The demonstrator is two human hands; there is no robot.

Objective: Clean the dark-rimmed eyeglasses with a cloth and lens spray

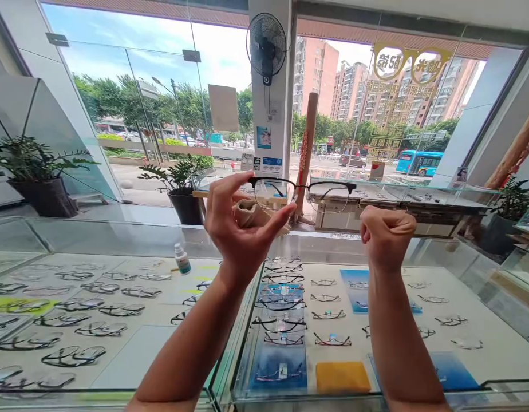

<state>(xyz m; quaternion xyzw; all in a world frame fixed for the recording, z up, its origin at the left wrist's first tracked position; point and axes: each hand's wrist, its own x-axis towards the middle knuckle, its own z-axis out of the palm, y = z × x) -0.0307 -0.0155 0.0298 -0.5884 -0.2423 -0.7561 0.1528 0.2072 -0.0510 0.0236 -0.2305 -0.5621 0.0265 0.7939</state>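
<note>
My left hand (231, 230) is raised over the glass counter, pinching one end of a pair of black half-rim eyeglasses (333, 184) between thumb and fingers. The lenses stand upright and the street shows through them. A rolled beige cloth (246, 213) is tucked inside the same hand, behind the thumb. My right hand (389, 237) is closed in a fist, to the right of the eyeglasses and apart from them. Its back and wrist face me, so what the fingers hold, if anything, is hidden.
Below is a glass display case (324, 395) with rows of spectacle frames and an orange-yellow cloth (342, 377). A small bottle (182, 259) stands on the left case. Farther off are a potted plant (185, 200), another counter (402, 200) and a wall fan (267, 48).
</note>
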